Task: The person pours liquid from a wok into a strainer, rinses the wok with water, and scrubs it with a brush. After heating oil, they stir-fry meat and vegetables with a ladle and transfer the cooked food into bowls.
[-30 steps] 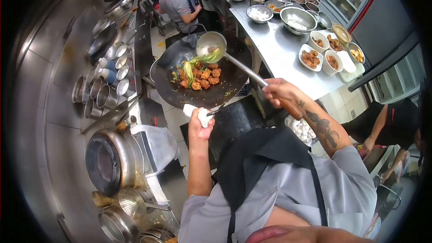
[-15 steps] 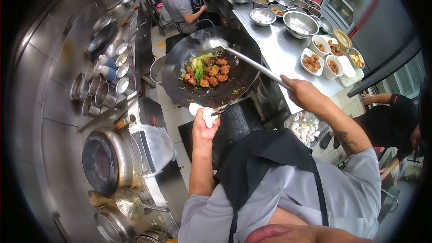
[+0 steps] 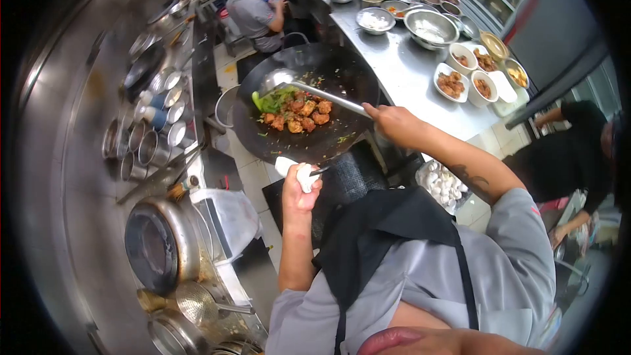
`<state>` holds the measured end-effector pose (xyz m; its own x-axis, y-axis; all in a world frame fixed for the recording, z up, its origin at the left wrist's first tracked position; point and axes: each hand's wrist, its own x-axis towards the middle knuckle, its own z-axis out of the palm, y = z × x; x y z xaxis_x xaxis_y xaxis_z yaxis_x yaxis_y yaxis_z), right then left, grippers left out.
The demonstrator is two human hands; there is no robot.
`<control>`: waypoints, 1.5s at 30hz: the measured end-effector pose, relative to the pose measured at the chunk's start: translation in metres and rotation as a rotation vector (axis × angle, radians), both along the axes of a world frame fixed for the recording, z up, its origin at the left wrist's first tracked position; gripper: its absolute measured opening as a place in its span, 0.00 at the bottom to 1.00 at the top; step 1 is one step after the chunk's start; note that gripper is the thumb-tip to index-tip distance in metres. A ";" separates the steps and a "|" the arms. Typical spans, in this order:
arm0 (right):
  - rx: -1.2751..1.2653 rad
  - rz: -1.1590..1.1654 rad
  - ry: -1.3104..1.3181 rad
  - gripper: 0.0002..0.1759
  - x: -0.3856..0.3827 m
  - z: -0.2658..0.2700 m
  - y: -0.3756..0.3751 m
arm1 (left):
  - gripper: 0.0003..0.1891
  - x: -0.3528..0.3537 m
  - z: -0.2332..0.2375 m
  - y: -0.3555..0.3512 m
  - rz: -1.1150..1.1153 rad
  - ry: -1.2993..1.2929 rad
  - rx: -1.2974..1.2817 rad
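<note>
A large dark wok (image 3: 351, 85) is tilted in front of me. My left hand (image 3: 299, 196) grips it at the near rim, with a folded white cloth (image 3: 306, 177) wrapped about the handle. Inside lie browned, glazed chunks of food (image 3: 304, 118) and a clump of green leaves (image 3: 279, 100), with small bits scattered over the metal. My right hand (image 3: 397, 126) is closed around the end of a long metal ladle (image 3: 332, 97). The ladle's bowl is in the wok, at the far left beside the greens.
On the right, a steel counter (image 3: 401, 72) holds several metal bowls (image 3: 430, 28) and white dishes of fried food (image 3: 451, 85). A bag of mushrooms (image 3: 440, 184) stands below. Pots (image 3: 155, 149) line the left side. One co-worker (image 3: 253, 10) is ahead, another person (image 3: 559, 158) at right.
The ladle has swung left and closer, from the wok's far rim to beside the greens. My right hand moved left with it. The greens shifted left of the chunks.
</note>
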<state>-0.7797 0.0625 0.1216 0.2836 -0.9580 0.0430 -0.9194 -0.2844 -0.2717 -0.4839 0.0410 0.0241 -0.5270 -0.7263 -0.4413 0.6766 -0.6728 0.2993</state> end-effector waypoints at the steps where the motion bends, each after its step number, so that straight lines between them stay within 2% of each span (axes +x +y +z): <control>1: 0.065 -0.067 -0.027 0.30 0.005 0.002 0.001 | 0.05 0.006 -0.009 -0.001 0.004 0.011 -0.017; 4: 0.087 -0.119 -0.130 0.30 -0.005 0.004 0.011 | 0.07 0.010 -0.018 -0.007 -0.067 0.099 -0.045; 9: 0.173 -0.141 -0.042 0.27 -0.034 0.031 0.041 | 0.08 0.009 -0.005 -0.008 -0.084 0.133 0.003; 12: 0.181 -0.166 -0.021 0.19 -0.026 0.011 0.040 | 0.08 0.008 -0.004 -0.013 -0.061 0.120 -0.001; 13: 0.160 -0.138 -0.063 0.19 -0.025 0.013 0.047 | 0.07 0.010 -0.006 -0.015 -0.054 0.112 0.000; 16: 0.307 -0.136 -0.079 0.16 -0.026 0.035 0.056 | 0.06 0.008 -0.003 -0.019 -0.020 0.094 0.018; 19: 0.258 -0.142 -0.056 0.28 -0.029 0.023 0.052 | 0.06 0.006 0.001 -0.020 0.005 0.060 0.021; 22: 0.095 -0.074 -0.047 0.26 -0.033 -0.010 0.027 | 0.06 0.004 -0.004 -0.024 -0.019 0.037 -0.021; 24: 0.148 -0.182 -0.047 0.21 -0.020 -0.011 0.012 | 0.07 0.006 0.001 -0.022 -0.032 0.038 -0.061; 25: 0.177 -0.210 -0.046 0.19 -0.009 -0.013 0.002 | 0.08 0.005 -0.006 -0.023 0.037 0.023 -0.086; 26: 0.178 -0.233 -0.103 0.18 -0.004 -0.017 -0.002 | 0.08 0.006 -0.008 -0.024 0.028 0.059 -0.017; 27: 0.220 -0.238 -0.154 0.17 0.001 -0.013 -0.002 | 0.08 0.010 -0.014 -0.025 -0.003 0.069 -0.075; 28: 0.198 -0.277 -0.206 0.16 0.004 -0.009 0.005 | 0.08 0.008 -0.021 -0.019 0.112 0.008 -0.177; 30: 0.215 -0.257 -0.357 0.16 0.002 0.022 0.030 | 0.07 0.017 -0.015 -0.018 -0.006 0.008 0.029; 31: 0.165 -0.177 -0.391 0.25 -0.007 0.031 0.036 | 0.06 0.015 -0.009 -0.013 0.005 0.010 0.056; 33: 0.322 -0.316 -0.439 0.25 -0.007 0.058 0.030 | 0.05 0.008 0.009 -0.013 0.010 -0.086 0.082; 34: 0.418 -0.402 -0.467 0.25 -0.004 0.060 0.036 | 0.04 0.009 -0.019 -0.028 0.001 0.023 0.111; 35: 0.440 -0.399 -0.530 0.26 -0.011 0.040 0.026 | 0.04 -0.001 -0.034 -0.048 0.019 -0.068 0.032; 36: 0.370 -0.338 -0.553 0.26 -0.015 0.020 0.019 | 0.03 -0.017 -0.022 -0.058 0.089 -0.062 0.000; 38: 0.422 -0.395 -0.592 0.27 -0.006 0.022 0.020 | 0.03 -0.027 -0.006 -0.068 0.069 -0.072 0.082; 41: 0.460 -0.464 -0.588 0.27 -0.004 0.035 0.022 | 0.04 -0.019 -0.003 -0.068 0.070 -0.011 0.057; 45: 0.355 -0.482 -0.632 0.28 -0.005 0.031 0.014 | 0.04 -0.020 0.013 -0.068 0.109 -0.184 -0.054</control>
